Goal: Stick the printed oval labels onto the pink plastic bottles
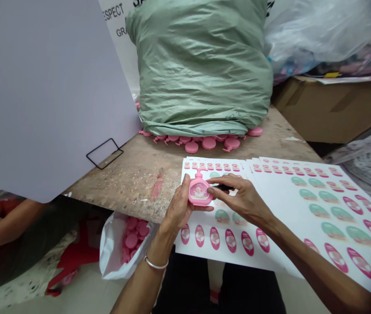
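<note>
My left hand [181, 203] is closed around a small pink toy pump bottle [199, 203], its nozzle pointing up. A round label with a pale picture [199, 190] covers the bottle's front. At the bottle's right side, the thumb and forefinger of my right hand [239, 196] meet the label's edge. A slim black tool [222, 187], its kind not clear, is held in that same hand and partly hidden by the fingers. Beneath both hands lie white sticker sheets [277, 192] printed with pink ovals, green domes and small pink labels.
A large green sack [205, 65] stands at the back, with several pink bottles [209, 143] along its base. Below the table's left edge, a white bag [113, 248] holds pink pieces. A grey-white board [48, 96] blocks the left; another person's arm [11, 222] shows beneath it. A cardboard box [335, 104] is at right.
</note>
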